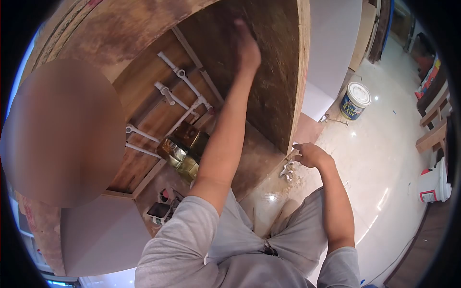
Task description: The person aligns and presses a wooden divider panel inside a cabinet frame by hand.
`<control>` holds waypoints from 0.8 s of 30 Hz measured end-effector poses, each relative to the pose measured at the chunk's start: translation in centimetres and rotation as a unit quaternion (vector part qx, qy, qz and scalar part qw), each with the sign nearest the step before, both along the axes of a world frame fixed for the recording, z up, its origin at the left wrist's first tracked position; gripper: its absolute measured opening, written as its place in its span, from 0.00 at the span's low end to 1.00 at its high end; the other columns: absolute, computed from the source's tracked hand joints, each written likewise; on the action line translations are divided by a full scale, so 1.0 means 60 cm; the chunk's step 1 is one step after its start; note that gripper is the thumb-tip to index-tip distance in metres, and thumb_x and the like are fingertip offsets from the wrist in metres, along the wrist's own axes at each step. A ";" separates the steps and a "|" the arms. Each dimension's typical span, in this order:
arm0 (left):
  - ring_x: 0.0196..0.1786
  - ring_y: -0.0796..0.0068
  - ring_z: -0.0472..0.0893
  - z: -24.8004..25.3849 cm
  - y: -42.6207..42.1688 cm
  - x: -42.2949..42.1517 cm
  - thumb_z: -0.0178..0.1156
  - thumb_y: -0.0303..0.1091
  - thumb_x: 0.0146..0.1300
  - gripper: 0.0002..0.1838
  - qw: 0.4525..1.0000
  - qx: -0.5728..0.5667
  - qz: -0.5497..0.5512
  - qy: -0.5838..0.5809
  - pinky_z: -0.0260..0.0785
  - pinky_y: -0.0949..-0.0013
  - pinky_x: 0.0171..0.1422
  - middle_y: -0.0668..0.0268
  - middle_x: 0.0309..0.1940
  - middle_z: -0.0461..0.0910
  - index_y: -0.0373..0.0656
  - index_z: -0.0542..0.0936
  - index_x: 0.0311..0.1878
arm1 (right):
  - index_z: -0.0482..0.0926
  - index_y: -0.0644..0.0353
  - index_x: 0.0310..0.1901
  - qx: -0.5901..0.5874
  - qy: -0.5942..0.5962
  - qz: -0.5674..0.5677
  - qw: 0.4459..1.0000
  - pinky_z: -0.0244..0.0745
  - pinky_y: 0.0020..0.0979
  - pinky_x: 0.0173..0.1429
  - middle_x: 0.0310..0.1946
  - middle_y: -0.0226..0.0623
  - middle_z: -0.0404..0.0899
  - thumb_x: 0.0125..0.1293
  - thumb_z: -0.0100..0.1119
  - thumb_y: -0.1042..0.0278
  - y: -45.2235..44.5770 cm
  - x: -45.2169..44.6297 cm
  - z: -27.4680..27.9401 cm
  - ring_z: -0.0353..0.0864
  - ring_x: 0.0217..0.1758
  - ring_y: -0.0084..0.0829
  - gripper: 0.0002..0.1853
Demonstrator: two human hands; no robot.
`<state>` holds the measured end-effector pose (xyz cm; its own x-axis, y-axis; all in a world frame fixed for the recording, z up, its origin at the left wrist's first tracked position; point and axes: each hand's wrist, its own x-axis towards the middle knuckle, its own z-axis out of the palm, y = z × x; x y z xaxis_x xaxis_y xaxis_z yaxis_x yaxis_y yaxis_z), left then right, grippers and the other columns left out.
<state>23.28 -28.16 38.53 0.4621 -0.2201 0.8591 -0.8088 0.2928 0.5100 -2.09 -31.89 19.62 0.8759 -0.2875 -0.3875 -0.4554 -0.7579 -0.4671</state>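
My left hand (pixel 247 54) is raised in front of the dark inner face of a wooden panel (pixel 276 72); motion blurs its fingers, and any contact is unclear. Low on the right, my right hand (pixel 313 155) is beside the bottom corner of the panel's pale edge (pixel 301 62). Its visible fingers are bent and apart, with nothing clearly held. Crumpled shiny scraps (pixel 286 171) and loose debris lie just below that corner. Behind my left forearm, a yellowish metallic container (pixel 178 157) stands inside the wooden enclosure.
White pipes (pixel 189 84) run along the enclosure's back wall. A blurred round shape (pixel 65 134) covers the left side. A paint bucket (pixel 356 101) stands on the glossy floor (pixel 379 144). At the far right are a white bucket (pixel 433 185) and a wooden frame (pixel 432 137).
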 end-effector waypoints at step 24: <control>0.42 0.67 0.81 0.044 0.058 0.002 0.67 0.30 0.57 0.09 0.993 -0.051 0.095 -0.037 0.72 0.68 0.47 0.59 0.41 0.81 0.40 0.86 0.41 | 0.73 0.59 0.62 -0.003 0.011 0.003 1.000 0.70 0.41 0.63 0.53 0.52 0.78 0.62 0.59 0.58 0.008 0.004 0.007 0.76 0.58 0.48 0.27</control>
